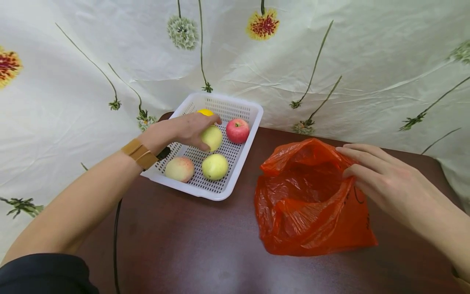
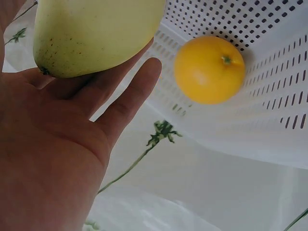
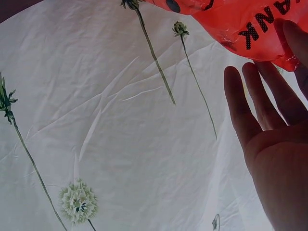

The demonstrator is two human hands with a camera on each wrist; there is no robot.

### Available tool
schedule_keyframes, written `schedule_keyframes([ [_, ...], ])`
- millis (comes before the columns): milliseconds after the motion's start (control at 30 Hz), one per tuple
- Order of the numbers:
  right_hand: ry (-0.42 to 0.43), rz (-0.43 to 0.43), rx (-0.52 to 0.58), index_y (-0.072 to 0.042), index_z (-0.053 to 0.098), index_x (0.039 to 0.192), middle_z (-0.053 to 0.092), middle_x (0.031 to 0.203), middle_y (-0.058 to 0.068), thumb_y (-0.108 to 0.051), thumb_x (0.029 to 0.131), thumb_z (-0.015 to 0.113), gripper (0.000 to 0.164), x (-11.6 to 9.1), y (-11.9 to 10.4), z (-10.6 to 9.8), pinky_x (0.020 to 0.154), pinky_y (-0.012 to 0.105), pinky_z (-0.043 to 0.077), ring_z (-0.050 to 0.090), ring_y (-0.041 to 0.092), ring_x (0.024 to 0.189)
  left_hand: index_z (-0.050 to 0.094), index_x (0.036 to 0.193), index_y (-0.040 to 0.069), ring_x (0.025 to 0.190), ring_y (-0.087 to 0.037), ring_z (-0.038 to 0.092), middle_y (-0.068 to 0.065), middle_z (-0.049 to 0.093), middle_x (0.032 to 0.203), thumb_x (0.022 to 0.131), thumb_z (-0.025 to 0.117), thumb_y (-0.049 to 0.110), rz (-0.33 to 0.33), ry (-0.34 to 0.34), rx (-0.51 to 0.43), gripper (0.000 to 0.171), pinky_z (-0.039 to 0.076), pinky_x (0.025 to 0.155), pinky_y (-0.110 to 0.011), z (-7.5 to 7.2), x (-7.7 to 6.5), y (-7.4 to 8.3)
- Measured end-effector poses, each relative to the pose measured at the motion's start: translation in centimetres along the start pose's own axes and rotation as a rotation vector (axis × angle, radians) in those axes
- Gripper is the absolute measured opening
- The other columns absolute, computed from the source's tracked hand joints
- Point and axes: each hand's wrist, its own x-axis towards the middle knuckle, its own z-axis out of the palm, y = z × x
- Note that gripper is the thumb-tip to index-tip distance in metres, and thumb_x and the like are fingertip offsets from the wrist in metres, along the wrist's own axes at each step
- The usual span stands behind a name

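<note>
Gripping a yellow-green pear within the basket, the left hand has its thumb and fingers curved about the fruit's sides; whether the pear is clear of the basket's floor, I cannot tell. Such a broad hold looks right for something smooth and rounded: even pressure should serve better than a hard pinch and spare the skin. Raising it straight up before any sideways move seems wise, since the red apple sits just beside it toward the basket's right wall, and a second pear lies toward the basket's near rim. The orange rests near the basket's far end, and the peach by its near left corner, below the wrist, so a low forearm could nudge it.

To the right of the basket, the right hand pinches the edge of a red plastic bag, whose mouth gapes. The film looks thin and slack, so drawing that edge gently up and away from the basket should leave the mouth wide. Basket and bag share a dark table; flowered cloth hangs behind the basket.
</note>
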Motion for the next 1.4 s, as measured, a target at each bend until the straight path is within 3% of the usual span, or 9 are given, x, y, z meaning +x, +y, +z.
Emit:
schedule_keyframes([
  [400,-0.012,0.010,-0.006,-0.013,0.065,0.090,0.054,0.128,0.007,-0.038,0.101,0.025,0.048,-0.2,0.0,0.0,0.100,0.014,0.025,0.047,0.028,0.118,0.041,0.125,0.013,0.083,-0.017,0.054,-0.001,0.058,0.100,0.069,0.078,0.034,0.085,0.127,-0.097,0.071,0.043,0.076,-0.031,-1.1,-1.7,1.7],
  [667,-0.014,0.010,-0.011,-0.013,0.065,0.090,0.054,0.128,0.007,-0.037,0.101,0.024,0.048,-0.2,-0.2,-0.3,0.100,0.015,0.025,0.047,0.028,0.118,0.041,0.125,0.017,0.081,-0.014,0.054,0.005,0.057,0.096,0.069,0.077,0.035,0.126,0.190,-0.094,0.069,0.043,0.073,-0.028,-1.6,-3.2,3.6],
  [1400,-0.012,0.001,-0.008,-0.012,0.065,0.090,0.054,0.128,0.008,-0.038,0.101,0.025,0.049,-0.5,-0.2,-0.5,0.101,0.014,0.023,0.046,0.029,0.119,0.040,0.127,0.021,0.077,-0.009,0.052,0.009,0.056,0.092,0.071,0.074,0.033,0.268,0.242,-0.076,0.066,0.044,0.070,-0.026,-1.9,-6.0,9.0],
])
